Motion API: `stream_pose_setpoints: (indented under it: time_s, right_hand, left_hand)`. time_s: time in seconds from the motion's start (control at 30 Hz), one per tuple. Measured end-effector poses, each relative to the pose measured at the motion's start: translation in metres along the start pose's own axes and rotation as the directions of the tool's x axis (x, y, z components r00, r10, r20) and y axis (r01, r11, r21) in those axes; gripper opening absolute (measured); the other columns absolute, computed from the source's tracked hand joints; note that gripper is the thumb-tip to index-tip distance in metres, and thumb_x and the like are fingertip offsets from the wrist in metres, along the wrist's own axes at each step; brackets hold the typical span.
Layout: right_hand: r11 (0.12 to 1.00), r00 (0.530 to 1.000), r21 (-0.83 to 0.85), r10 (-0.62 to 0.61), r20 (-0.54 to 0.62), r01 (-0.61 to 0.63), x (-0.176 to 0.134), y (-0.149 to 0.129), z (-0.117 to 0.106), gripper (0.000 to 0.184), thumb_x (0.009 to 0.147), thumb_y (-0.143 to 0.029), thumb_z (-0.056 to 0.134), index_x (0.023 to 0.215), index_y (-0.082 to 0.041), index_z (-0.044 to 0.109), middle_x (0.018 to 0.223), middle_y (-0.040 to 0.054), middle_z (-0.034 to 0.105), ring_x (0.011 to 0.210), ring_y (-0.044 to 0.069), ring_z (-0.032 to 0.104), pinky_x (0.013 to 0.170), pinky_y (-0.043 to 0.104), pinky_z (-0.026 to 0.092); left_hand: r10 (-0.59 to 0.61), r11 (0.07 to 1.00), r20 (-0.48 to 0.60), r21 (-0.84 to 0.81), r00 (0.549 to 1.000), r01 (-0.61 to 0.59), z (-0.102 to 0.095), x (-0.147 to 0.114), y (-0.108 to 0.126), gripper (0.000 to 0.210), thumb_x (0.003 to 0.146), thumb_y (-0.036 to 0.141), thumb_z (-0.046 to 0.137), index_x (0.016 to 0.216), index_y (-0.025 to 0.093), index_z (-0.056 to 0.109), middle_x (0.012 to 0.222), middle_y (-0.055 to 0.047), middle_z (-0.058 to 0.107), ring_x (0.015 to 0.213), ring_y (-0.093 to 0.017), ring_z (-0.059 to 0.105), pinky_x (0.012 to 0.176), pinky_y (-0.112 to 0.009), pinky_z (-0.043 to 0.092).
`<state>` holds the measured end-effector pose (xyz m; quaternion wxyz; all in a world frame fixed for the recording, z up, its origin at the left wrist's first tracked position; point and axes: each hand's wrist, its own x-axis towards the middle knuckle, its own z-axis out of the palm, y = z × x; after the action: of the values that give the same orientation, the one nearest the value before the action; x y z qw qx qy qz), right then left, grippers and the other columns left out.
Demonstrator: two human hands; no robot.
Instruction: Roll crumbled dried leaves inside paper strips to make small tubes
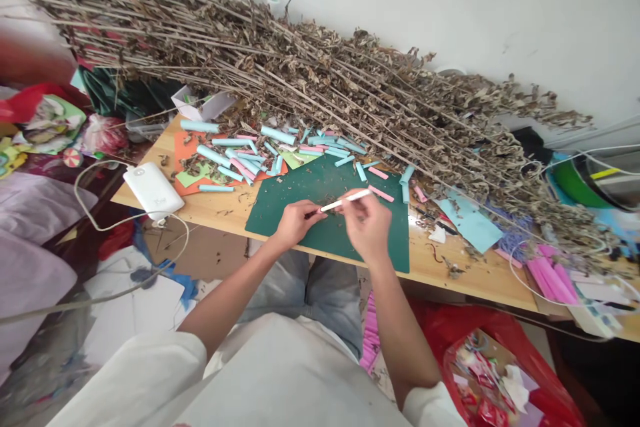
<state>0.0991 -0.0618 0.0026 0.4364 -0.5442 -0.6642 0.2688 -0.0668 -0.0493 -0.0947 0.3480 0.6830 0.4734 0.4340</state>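
Head camera: white stick held at a slant over the near part of a green mat, between the two hands. Right hand: thumb and fingers pinching the stick near its upper right end. Left hand: fingers drawn together at the lower left end, where a small pinkish tip shows; cannot tell whether they grip the stick or only meet it.

Mat lies on a wooden surface, near edge towards the person. Many blue rolls scattered along the far side and to the left, some on orange paper, a few on the mat; pink rolls among them, one just beyond the right hand. Light green paper partly under the rolls. Dried plants in a long heap across the back, with leaf crumbs on surface and mat.

Left end: white power bank with cable attached, at the surface edge. Right of mat: blue sheet, then purple yarn and bright pink paper. Below, right: open red bag containing wrappers and scraps
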Motion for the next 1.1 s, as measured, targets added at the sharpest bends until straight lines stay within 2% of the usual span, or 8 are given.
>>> stream_pose_setpoints:
  time_s: [0.1,0.2,0.33,0.47,0.57,0.77,0.93,1.1]
  right_hand:
    - [0.987,0.976,-0.133,0.060,-0.207,-0.089,0.006,0.025,-0.026,0.021,0.093,-0.040,0.046,0.096,-0.021,0.056,0.075,0.0019,0.064,0.059,0.016,0.061,0.058,0.028,0.050]
    - [0.842,0.984,-0.514,0.103,-0.144,-0.164,0.015,0.061,-0.042,0.020,0.088,-0.036,0.052,0.083,-0.019,0.061,0.064,0.0031,0.062,0.057,0.019,0.057,0.059,0.030,0.044]
    - [0.702,0.982,-0.695,0.183,-0.037,-0.157,0.019,0.090,-0.036,0.019,0.086,-0.031,0.054,0.090,-0.017,0.067,0.076,0.0091,0.067,0.067,0.021,0.060,0.063,0.031,0.043]
    - [0.726,0.994,-0.679,0.086,-0.062,-0.106,0.008,0.078,-0.016,0.025,0.088,-0.029,0.055,0.107,-0.018,0.066,0.104,0.0133,0.068,0.083,0.023,0.063,0.070,0.033,0.046]
    - [0.813,0.999,-0.582,0.020,0.050,0.012,-0.001,0.064,0.002,0.023,0.092,-0.030,0.051,0.104,-0.020,0.068,0.097,0.0093,0.068,0.080,0.020,0.063,0.074,0.031,0.047]
    - [0.824,0.990,-0.561,0.010,0.144,0.074,-0.004,0.070,0.025,0.022,0.091,-0.022,0.050,0.097,-0.017,0.070,0.090,0.0104,0.067,0.083,0.022,0.062,0.076,0.033,0.048]
    - [0.941,0.995,-0.331,-0.088,-0.039,0.070,-0.008,0.075,0.024,0.023,0.093,-0.024,0.048,0.092,-0.020,0.071,0.089,0.0074,0.069,0.081,0.019,0.063,0.078,0.032,0.050]
    - [0.910,0.985,-0.406,-0.139,-0.106,0.085,-0.012,0.078,0.022,0.022,0.090,-0.026,0.055,0.085,-0.021,0.075,0.093,0.0091,0.068,0.088,0.022,0.062,0.083,0.038,0.052]
  left_hand:
    - [0.009,1.000,-0.021,-0.011,1.000,-0.010,0.002,0.000,-0.002,0.030,0.087,0.045,0.064,0.087,0.018,0.075,0.082,-0.006,0.070,0.067,-0.013,0.060,0.060,-0.023,0.043]
    - [0.014,1.000,-0.032,-0.017,0.999,-0.014,0.002,0.000,-0.002,0.027,0.087,0.043,0.065,0.085,0.018,0.074,0.082,-0.006,0.070,0.066,-0.013,0.059,0.060,-0.024,0.043]
    - [0.010,1.000,-0.036,-0.010,0.999,-0.010,0.002,-0.001,-0.001,0.024,0.086,0.040,0.067,0.085,0.017,0.074,0.082,-0.005,0.069,0.065,-0.012,0.058,0.059,-0.023,0.042]
    - [0.003,1.000,-0.038,0.008,0.999,-0.003,0.002,-0.001,-0.001,0.024,0.087,0.039,0.065,0.088,0.017,0.074,0.081,-0.005,0.069,0.065,-0.012,0.058,0.060,-0.024,0.042]
    - [0.007,1.000,-0.028,0.015,1.000,-0.007,0.002,-0.001,-0.001,0.024,0.087,0.039,0.065,0.090,0.017,0.074,0.082,-0.006,0.069,0.066,-0.013,0.059,0.061,-0.024,0.044]
    - [0.016,0.999,-0.030,0.030,0.999,-0.015,0.002,-0.001,-0.001,0.019,0.087,0.035,0.067,0.090,0.017,0.073,0.083,-0.005,0.069,0.068,-0.012,0.060,0.063,-0.023,0.045]
    - [0.031,0.999,-0.022,0.027,0.999,-0.030,0.003,-0.001,-0.002,0.019,0.087,0.035,0.066,0.089,0.017,0.073,0.084,-0.005,0.070,0.068,-0.012,0.060,0.062,-0.022,0.044]
    - [0.033,0.999,-0.026,0.029,0.999,-0.033,0.003,-0.001,-0.001,0.018,0.087,0.034,0.067,0.089,0.017,0.073,0.083,-0.004,0.069,0.068,-0.012,0.060,0.062,-0.022,0.044]
